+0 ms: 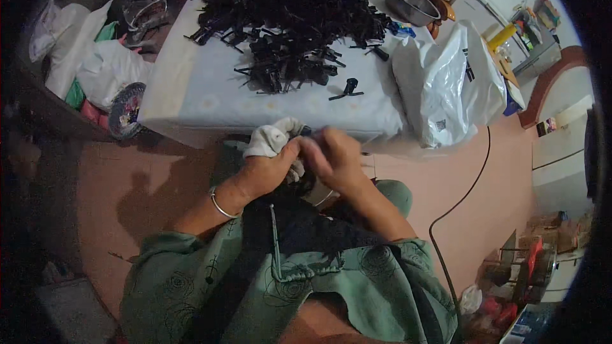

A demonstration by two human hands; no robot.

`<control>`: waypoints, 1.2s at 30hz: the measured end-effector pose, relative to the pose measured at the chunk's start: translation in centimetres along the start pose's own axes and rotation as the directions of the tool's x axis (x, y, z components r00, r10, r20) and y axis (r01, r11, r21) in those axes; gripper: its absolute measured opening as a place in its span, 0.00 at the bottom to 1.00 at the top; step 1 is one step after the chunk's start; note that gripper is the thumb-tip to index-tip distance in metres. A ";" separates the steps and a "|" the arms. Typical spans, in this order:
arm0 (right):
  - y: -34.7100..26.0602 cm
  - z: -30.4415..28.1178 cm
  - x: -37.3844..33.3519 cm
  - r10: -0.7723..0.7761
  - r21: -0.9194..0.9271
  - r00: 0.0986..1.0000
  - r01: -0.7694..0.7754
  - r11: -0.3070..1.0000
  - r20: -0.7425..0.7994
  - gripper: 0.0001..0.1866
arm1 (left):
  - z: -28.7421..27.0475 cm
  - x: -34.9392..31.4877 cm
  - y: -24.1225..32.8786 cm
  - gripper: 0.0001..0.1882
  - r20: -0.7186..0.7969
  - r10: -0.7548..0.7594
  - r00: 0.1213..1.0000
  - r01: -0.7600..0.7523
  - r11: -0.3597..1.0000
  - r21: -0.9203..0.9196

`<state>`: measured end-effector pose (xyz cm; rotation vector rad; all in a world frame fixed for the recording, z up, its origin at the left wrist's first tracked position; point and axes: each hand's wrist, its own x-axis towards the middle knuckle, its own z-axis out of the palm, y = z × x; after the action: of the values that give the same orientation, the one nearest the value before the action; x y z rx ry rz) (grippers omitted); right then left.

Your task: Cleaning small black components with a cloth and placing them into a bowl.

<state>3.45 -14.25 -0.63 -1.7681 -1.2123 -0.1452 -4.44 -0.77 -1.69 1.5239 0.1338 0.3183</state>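
Just off the table's near edge, my two hands meet over my lap. My left hand (271, 153) wears a white glove over its fingers, which are curled closed. A small dark piece (305, 131) shows at the gloved fingertips, too hidden to name. Close against it is my right hand (335, 160), its fingers smeared by motion. On the table ahead lies a large heap of black plastic parts (296, 6) with thin arms. One single black part (348, 89) rests apart from the heap, near the front edge.
The table (210, 99) has a pale cloth. A white plastic bag (430, 83) stands at its right corner, near a metal bowl (411, 4). To the left are white sacks (115, 73) and a dark basket (125, 111). A black cable (449, 211) crosses the floor at right.
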 end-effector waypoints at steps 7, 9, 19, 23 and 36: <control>0.5 -0.2 -0.9 0.259 0.343 0.958 -0.285 0.895 0.120 0.11 | 0.1 -0.5 0.6 0.16 0.025 0.026 0.999 -0.031 0.981 0.193; 0.6 -0.2 -1.2 0.262 0.231 0.952 -0.294 0.928 0.158 0.13 | 0.1 -0.4 -0.4 0.16 0.006 0.160 0.987 -0.157 0.963 0.217; 1.4 2.0 -2.2 0.408 0.564 0.884 -0.462 0.685 0.228 0.15 | 0.6 -0.8 -0.1 0.15 0.021 0.365 0.931 -0.323 0.793 0.517; 0.8 1.1 -1.7 0.394 0.557 0.908 -0.403 0.726 0.144 0.10 | 0.6 0.0 -1.3 0.16 -0.077 0.372 0.925 -0.350 0.913 0.209; 2.0 0.1 -1.2 0.323 0.336 0.930 -0.365 0.868 0.177 0.07 | 0.3 -0.4 1.4 0.14 0.090 0.003 0.996 -0.022 0.977 0.211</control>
<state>4.37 -15.05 -2.57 -1.6441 -0.9083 0.3766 -4.96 -1.11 -0.38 1.7481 0.0898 0.2513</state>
